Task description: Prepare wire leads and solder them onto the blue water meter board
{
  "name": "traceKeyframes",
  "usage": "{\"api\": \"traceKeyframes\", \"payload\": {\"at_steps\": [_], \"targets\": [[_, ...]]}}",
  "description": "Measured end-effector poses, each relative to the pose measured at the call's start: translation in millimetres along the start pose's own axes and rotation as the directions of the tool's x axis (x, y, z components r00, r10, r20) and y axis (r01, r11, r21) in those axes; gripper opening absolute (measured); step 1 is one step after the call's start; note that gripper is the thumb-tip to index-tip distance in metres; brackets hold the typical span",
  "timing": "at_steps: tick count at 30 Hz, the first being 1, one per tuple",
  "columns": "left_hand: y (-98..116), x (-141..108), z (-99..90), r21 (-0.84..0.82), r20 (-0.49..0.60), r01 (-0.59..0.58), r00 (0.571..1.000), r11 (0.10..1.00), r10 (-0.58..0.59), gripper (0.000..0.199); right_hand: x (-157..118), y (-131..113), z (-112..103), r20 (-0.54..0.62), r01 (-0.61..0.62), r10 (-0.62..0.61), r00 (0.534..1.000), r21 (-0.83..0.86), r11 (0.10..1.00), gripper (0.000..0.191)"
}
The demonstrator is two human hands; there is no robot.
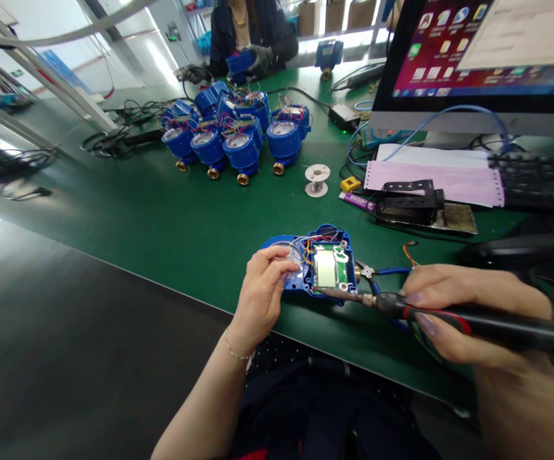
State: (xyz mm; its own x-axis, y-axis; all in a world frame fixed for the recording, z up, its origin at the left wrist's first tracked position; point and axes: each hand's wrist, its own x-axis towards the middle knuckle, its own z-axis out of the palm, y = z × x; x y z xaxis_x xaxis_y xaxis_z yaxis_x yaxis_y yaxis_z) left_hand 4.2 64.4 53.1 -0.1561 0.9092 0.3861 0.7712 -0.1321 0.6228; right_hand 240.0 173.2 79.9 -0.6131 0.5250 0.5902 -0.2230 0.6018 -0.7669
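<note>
Mid-solder at frame centre: left hand point(262, 291) clamped on opened blue meter point(312, 262), right hand point(453, 313) gripping soldering iron point(449, 316) tip-down on its circuit board point(330, 267); cover off, eight-odd meters point(236, 137) waiting upper centre.

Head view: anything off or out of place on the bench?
Nothing damaged or spilled. The open blue meter lies flat, steadied by the left hand, coloured wires loose over its board. The right hand holds the soldering iron, tip at the board's lower edge. Pliers lie close beside it.
</note>
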Motion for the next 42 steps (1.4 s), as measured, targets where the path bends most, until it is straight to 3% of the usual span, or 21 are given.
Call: {"api": "traceKeyframes", "payload": {"at_steps": [9, 17, 22, 31, 42], "targets": [[-1, -2, -2.0, -0.058, 0.027, -0.019, 0.999, 0.998, 0.021, 0.019, -9, 8, 1, -0.099, -0.024, 0.032, 0.995, 0.077, 0.997, 0.027], [-4, -3, -9.1, -0.11, 0.069, -0.072, 0.994, 0.991, 0.08, 0.011, -9, 7, 3, -0.106, -0.025, 0.031, 0.994, 0.06, 0.998, 0.027], [-1, -1, -10.0, -0.084, 0.062, -0.131, 0.989, 0.988, 0.137, 0.017, -11, 9, 4, -0.11, -0.03, 0.038, 0.993, 0.073, 0.997, 0.028], [10, 1, -2.7, -0.003, 0.013, -0.101, 0.995, 0.995, 0.101, 0.015, -11, 10, 4, -0.12, -0.041, 0.053, 0.991, 0.1, 0.994, 0.031], [13, 3, -2.5, 0.012, 0.042, -0.095, 0.995, 0.995, 0.094, 0.004, -10, 11, 4, -0.11, -0.027, 0.041, 0.993, 0.125, 0.992, 0.029]]}}
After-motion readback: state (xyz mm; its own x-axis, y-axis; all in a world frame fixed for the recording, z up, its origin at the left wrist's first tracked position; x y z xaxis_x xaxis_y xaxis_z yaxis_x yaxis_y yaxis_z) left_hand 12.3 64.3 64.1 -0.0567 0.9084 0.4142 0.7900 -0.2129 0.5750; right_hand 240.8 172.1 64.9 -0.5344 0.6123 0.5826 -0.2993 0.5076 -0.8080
